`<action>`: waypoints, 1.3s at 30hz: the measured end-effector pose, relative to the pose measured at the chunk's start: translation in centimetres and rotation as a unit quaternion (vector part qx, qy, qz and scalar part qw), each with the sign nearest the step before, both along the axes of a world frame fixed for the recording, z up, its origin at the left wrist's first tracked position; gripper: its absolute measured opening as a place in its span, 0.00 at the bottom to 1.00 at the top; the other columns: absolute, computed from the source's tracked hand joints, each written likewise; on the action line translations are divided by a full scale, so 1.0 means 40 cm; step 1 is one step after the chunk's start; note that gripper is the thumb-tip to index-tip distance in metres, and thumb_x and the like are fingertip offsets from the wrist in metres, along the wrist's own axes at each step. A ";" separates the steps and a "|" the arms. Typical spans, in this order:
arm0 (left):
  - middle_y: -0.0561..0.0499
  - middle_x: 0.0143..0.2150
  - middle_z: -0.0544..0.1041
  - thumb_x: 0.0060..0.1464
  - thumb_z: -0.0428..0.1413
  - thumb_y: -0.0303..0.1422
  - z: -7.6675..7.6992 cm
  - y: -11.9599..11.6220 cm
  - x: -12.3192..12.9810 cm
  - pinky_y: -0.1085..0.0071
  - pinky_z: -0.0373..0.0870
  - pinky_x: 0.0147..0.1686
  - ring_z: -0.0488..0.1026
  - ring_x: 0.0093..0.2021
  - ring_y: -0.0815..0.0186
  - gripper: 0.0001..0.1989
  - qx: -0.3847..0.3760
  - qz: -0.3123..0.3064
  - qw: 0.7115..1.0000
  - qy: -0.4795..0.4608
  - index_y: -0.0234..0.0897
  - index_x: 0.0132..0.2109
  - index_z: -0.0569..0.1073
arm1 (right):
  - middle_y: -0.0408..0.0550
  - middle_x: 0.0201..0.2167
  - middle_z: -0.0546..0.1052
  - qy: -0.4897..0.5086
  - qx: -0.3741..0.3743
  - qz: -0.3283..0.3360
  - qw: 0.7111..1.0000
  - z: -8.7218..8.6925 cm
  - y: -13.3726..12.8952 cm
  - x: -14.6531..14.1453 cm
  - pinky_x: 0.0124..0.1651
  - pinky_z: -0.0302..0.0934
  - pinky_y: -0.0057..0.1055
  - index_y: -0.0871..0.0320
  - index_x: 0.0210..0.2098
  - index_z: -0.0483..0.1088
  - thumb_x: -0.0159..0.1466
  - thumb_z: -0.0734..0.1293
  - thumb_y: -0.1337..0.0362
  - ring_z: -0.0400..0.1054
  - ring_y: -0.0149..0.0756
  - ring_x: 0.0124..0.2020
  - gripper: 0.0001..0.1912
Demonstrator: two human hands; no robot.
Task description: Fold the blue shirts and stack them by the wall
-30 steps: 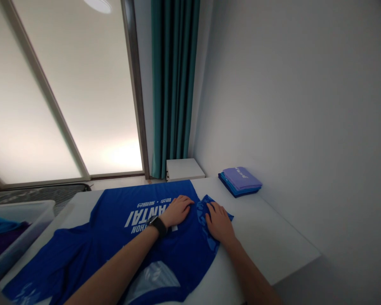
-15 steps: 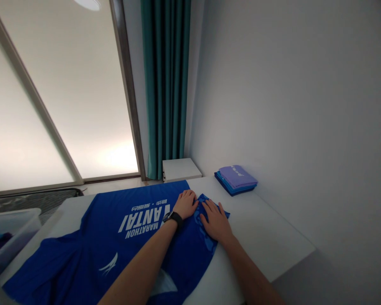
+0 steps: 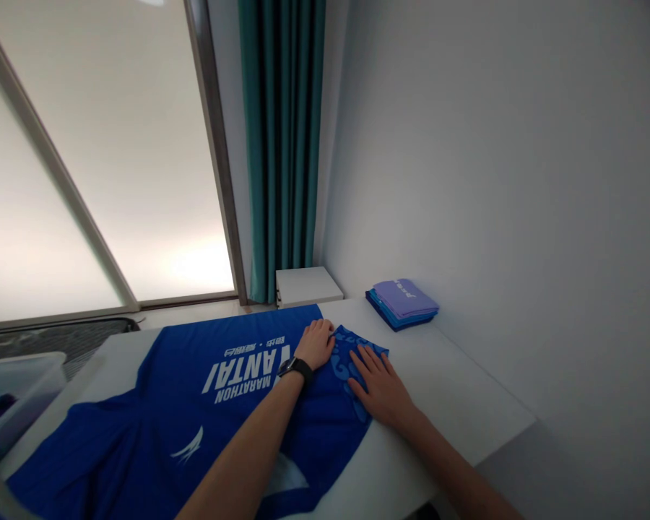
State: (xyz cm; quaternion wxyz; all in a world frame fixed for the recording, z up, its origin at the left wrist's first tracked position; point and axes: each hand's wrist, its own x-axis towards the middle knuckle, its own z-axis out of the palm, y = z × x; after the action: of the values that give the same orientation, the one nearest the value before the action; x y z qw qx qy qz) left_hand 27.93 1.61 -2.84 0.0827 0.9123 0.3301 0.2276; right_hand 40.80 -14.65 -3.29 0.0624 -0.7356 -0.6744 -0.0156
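Flat, open hands, left (image 3: 315,345), right (image 3: 380,386), on blue shirt (image 3: 167,404), bare white table edge (image 3: 487,412) rightward

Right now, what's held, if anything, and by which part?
No clear grip: right hand flat on the patterned sleeve of the blue shirt; left hand beside the sleeve, any pinch unclear.

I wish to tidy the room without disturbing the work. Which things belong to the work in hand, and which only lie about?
In the work:
blue shirt, under left hand and right hand
white table
probably folded clothes and clothes tub

Apparently just there:
white cabinet
teal curtain
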 end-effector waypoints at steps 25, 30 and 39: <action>0.44 0.70 0.54 0.64 0.42 0.50 0.010 -0.205 -0.198 0.53 0.47 0.66 0.50 0.69 0.56 0.32 0.017 -0.116 0.988 0.101 0.40 0.69 0.53 | 0.55 0.61 0.65 0.027 0.131 -0.128 0.983 -0.025 0.007 0.044 0.65 0.47 0.45 0.57 0.61 0.64 0.70 0.50 0.60 0.56 0.44 0.63 0.24; 0.44 0.68 0.59 0.65 0.42 0.48 0.019 -0.208 -0.199 0.53 0.50 0.66 0.53 0.68 0.56 0.29 0.020 -0.112 0.988 0.104 0.39 0.67 0.58 | 0.55 0.54 0.68 -0.013 0.140 -0.186 0.972 -0.027 -0.020 0.053 0.58 0.53 0.47 0.46 0.58 0.68 0.67 0.59 0.59 0.61 0.49 0.55 0.21; 0.43 0.65 0.65 0.64 0.45 0.42 0.034 -0.224 -0.196 0.53 0.52 0.64 0.59 0.65 0.55 0.24 0.033 -0.087 0.991 0.101 0.39 0.63 0.64 | 0.54 0.54 0.69 0.062 0.114 -0.148 0.980 -0.028 -0.011 0.058 0.59 0.52 0.40 0.57 0.57 0.68 0.67 0.54 0.64 0.60 0.44 0.56 0.22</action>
State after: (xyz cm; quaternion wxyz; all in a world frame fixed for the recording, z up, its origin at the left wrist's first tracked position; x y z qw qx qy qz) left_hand 20.10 -7.36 -1.47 0.0384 0.9580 0.2490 0.1368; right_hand 43.13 -15.10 -4.40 0.1843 -0.8149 -0.5467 -0.0559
